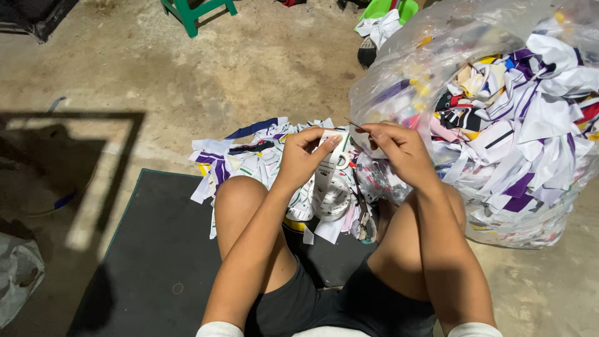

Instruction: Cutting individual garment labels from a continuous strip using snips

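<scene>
My left hand [304,154] pinches the top of a long white fabric strip [326,176] that hangs down between my knees. My right hand [399,150] is closed on a small thin tool [357,126] whose tip points left toward the strip's upper end. Below both hands a heap of white, purple and dark fabric scraps [249,156] lies on the floor in front of my knees.
A big clear plastic bag [499,118] stuffed with fabric scraps stands at the right. I sit on a dark mat [156,249] on a concrete floor. A green stool leg [187,12] and a green dustpan [384,9] are at the top. Another plastic bag [19,274] lies at the lower left.
</scene>
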